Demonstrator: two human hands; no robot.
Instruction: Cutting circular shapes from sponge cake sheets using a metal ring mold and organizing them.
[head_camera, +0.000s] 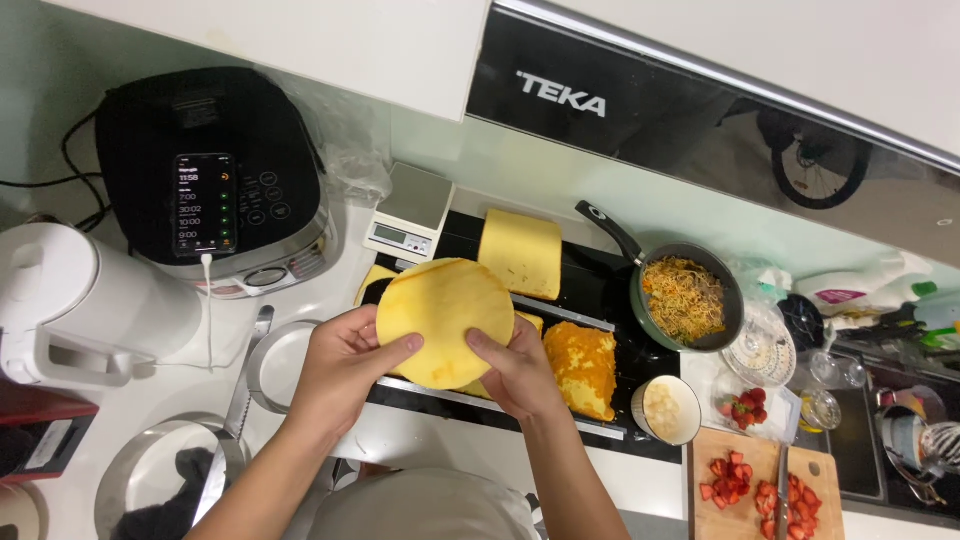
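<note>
Left hand (345, 368): grips round yellow cake layer (446, 322) at its 8 o'clock edge.
Right hand (515, 372): fingers (487, 345) clasp its 4 o'clock edge.
Cake layer: held above black tray (600, 290) (strawberries chopped at 4 o'clock).

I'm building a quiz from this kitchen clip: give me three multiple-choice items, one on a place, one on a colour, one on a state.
1. Where is the pan of noodles?
A. right of the hands, on the black hob
B. on the cutting board
C. on the rice cooker

2. What colour is the round cake layer?
A. brown
B. yellow
C. white

3. How is the round cake layer held?
A. left hand only
B. lying untouched
C. by both hands

Key: 1 A, it sits on the hob. 2 B, its surface is yellow. 3 C, left hand and right hand grip its edges.
</note>
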